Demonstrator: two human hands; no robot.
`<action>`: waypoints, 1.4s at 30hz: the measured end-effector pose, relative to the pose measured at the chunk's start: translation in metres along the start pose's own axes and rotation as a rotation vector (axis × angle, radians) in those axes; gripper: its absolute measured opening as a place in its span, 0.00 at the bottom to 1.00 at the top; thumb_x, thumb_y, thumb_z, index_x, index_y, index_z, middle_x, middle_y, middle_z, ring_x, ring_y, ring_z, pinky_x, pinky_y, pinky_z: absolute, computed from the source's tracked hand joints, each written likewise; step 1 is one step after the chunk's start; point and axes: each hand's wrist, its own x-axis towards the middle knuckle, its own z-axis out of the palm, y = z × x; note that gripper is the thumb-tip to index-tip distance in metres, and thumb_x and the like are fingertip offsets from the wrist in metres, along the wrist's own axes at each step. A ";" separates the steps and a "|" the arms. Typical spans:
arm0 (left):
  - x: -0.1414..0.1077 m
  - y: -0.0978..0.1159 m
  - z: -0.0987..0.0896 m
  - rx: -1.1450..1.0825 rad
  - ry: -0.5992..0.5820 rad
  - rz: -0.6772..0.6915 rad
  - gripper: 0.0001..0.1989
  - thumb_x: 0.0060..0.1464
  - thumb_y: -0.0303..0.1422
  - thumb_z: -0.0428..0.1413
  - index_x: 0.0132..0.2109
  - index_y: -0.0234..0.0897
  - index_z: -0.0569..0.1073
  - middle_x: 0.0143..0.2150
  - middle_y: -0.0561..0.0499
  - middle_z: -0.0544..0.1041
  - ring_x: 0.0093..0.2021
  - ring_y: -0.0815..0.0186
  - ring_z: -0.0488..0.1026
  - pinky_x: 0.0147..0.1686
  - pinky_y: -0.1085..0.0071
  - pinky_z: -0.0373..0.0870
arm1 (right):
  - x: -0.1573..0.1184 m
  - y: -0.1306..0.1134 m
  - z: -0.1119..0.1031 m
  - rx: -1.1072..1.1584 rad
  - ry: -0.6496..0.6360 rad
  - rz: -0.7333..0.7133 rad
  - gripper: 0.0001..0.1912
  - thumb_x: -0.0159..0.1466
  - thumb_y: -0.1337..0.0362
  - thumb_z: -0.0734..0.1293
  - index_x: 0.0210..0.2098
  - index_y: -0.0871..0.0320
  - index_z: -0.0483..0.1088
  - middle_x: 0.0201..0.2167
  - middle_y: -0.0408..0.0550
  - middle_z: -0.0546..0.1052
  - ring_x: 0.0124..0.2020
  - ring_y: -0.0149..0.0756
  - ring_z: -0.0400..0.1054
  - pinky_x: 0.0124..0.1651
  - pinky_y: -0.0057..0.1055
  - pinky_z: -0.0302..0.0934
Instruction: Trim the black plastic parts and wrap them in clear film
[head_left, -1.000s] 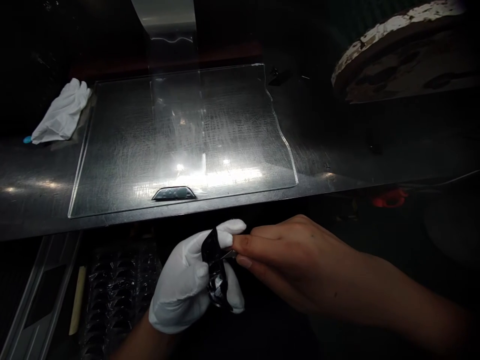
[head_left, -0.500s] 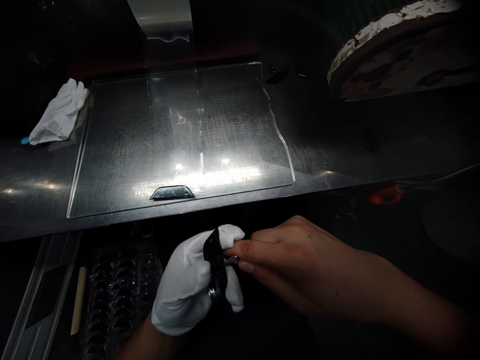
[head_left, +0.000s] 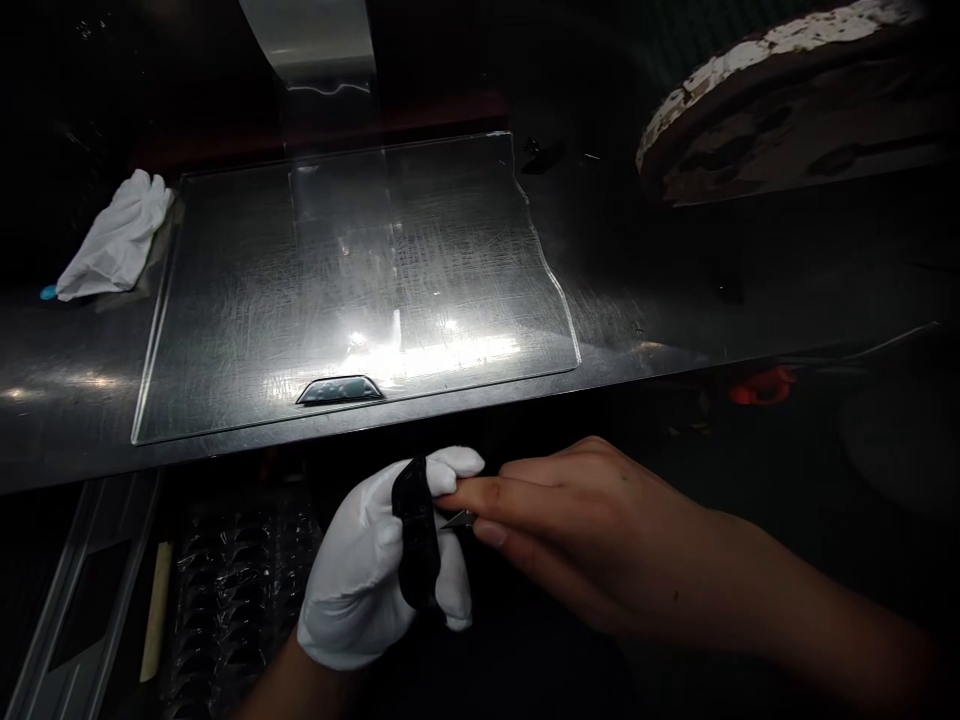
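In front of the glass sheet (head_left: 232, 280), the gloved left hand (head_left: 356, 575) grips a black part (head_left: 418, 545), fingers closed around it; the bare right hand (head_left: 592, 530), fingertips pinched together, holds a small blade (head_left: 457, 520).

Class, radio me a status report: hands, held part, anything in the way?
White-gloved left hand: grip closed on elongated black part. Bare right hand: pinching pointed silvery tool; contact with part unclear. Possibly in the way: gloved fingers near tool.

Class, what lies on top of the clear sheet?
A small trapezoid piece lies near the front edge of the clear sheet; the patch beneath it is covered.
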 end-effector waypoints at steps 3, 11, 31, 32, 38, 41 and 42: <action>0.001 0.001 0.001 0.016 -0.009 -0.014 0.19 0.65 0.43 0.59 0.57 0.38 0.79 0.25 0.54 0.75 0.24 0.70 0.77 0.25 0.79 0.76 | 0.001 -0.001 0.002 -0.024 0.017 0.011 0.16 0.79 0.60 0.59 0.61 0.49 0.71 0.35 0.38 0.79 0.30 0.29 0.72 0.34 0.30 0.59; 0.000 0.002 0.003 0.087 0.095 -0.040 0.18 0.65 0.42 0.61 0.57 0.41 0.79 0.36 0.48 0.83 0.25 0.70 0.78 0.27 0.78 0.74 | -0.004 -0.001 -0.009 0.048 0.026 -0.022 0.16 0.78 0.63 0.60 0.63 0.50 0.70 0.46 0.40 0.82 0.42 0.29 0.76 0.44 0.27 0.66; -0.004 0.022 0.021 0.306 0.255 -0.187 0.12 0.61 0.40 0.66 0.48 0.38 0.82 0.29 0.49 0.83 0.30 0.65 0.77 0.36 0.71 0.73 | 0.014 -0.008 -0.029 -0.485 0.189 -0.085 0.18 0.78 0.58 0.62 0.62 0.51 0.74 0.39 0.44 0.80 0.37 0.38 0.69 0.38 0.35 0.64; -0.004 0.023 0.022 0.321 0.273 -0.199 0.12 0.60 0.40 0.66 0.47 0.38 0.82 0.29 0.49 0.83 0.30 0.65 0.77 0.36 0.72 0.73 | 0.014 -0.008 -0.029 -0.498 0.191 -0.084 0.18 0.78 0.58 0.61 0.62 0.51 0.74 0.39 0.44 0.80 0.37 0.38 0.69 0.37 0.35 0.64; -0.001 0.027 0.026 0.423 0.342 -0.230 0.13 0.59 0.42 0.66 0.46 0.39 0.83 0.28 0.50 0.82 0.29 0.65 0.78 0.35 0.72 0.75 | 0.012 -0.006 -0.027 -0.511 0.203 -0.074 0.19 0.78 0.57 0.61 0.63 0.52 0.75 0.39 0.47 0.81 0.38 0.39 0.69 0.37 0.35 0.64; 0.000 0.029 0.027 0.434 0.347 -0.265 0.13 0.58 0.42 0.67 0.45 0.39 0.83 0.27 0.49 0.82 0.29 0.64 0.77 0.34 0.71 0.75 | 0.012 -0.004 -0.025 -0.526 0.221 -0.076 0.19 0.78 0.56 0.61 0.62 0.53 0.75 0.39 0.48 0.81 0.37 0.39 0.70 0.36 0.35 0.64; -0.001 0.029 0.027 0.436 0.348 -0.279 0.13 0.58 0.42 0.67 0.45 0.38 0.82 0.27 0.49 0.81 0.29 0.64 0.77 0.34 0.71 0.75 | 0.012 -0.003 -0.024 -0.532 0.226 -0.076 0.19 0.78 0.56 0.62 0.62 0.53 0.75 0.39 0.48 0.81 0.37 0.39 0.70 0.36 0.35 0.64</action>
